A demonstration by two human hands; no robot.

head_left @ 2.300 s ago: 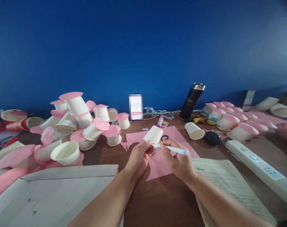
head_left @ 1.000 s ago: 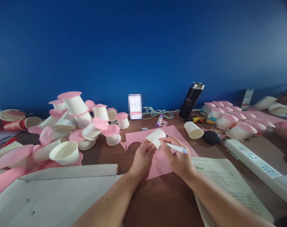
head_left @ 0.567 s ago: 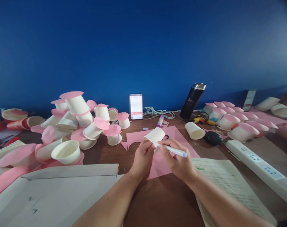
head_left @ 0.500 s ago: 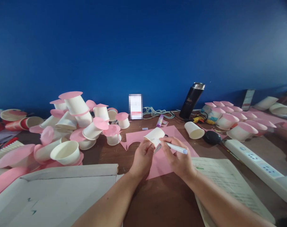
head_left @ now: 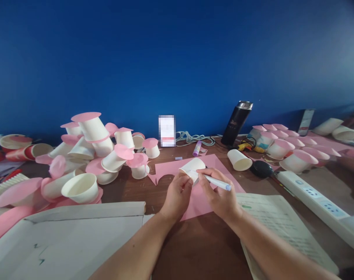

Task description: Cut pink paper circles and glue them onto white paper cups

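Note:
My left hand (head_left: 177,196) grips a small white paper cup (head_left: 192,167) by its lower end, held tilted above a pink paper sheet (head_left: 194,194) on the brown table. My right hand (head_left: 219,194) holds a white pen with a pale blue cap (head_left: 217,182), its tip against the cup's side. Both hands meet at the cup near the middle of the view. Black scissor handles peek out behind the cup.
A heap of white cups with pink lids (head_left: 101,151) lies at the left, rows of lidded cups (head_left: 284,146) at the right. An open cup (head_left: 239,160), black flask (head_left: 236,122), glue stick (head_left: 197,148), power strip (head_left: 317,196), open book (head_left: 279,229) and a cardboard sheet (head_left: 68,241) surround me.
The cup tipped from pointing up and away to lower and closer to my hands, then wobbled slightly. The pen stays at its side.

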